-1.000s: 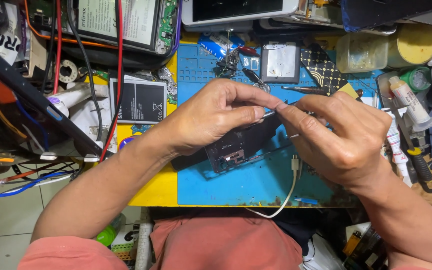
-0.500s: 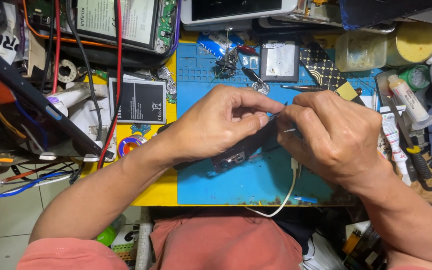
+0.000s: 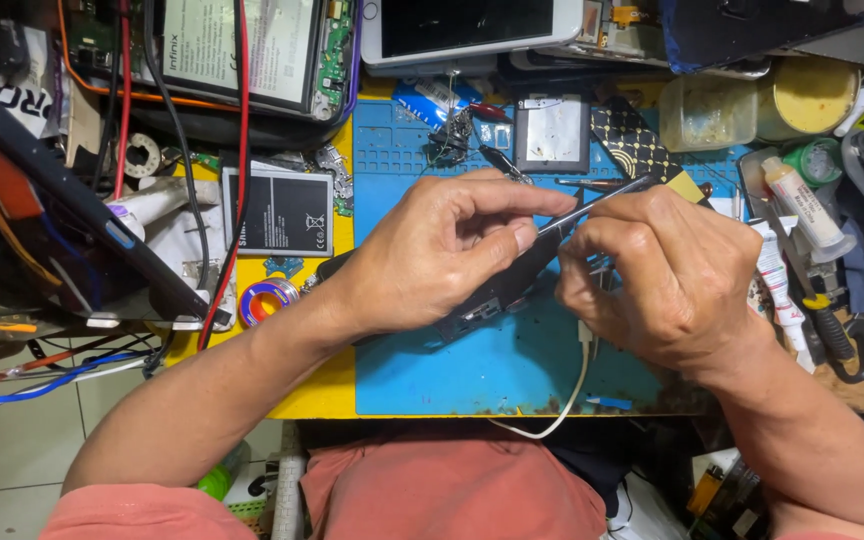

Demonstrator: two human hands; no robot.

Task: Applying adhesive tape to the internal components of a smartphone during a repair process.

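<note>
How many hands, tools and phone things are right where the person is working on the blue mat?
Hands: 2, left hand and right hand
Thin metal tool: 1
Dark opened phone: 1
White cable: 1
Blue mat: 1
Total: 6

The person wore a salmon-pink short-sleeved shirt point(image 3: 452, 490), its sleeve edges showing at both lower corners below the blue work mat point(image 3: 472, 370), while the bare left hand point(image 3: 432, 260) and bare right hand point(image 3: 672, 280) carried no rings, watch or gloves.
</note>
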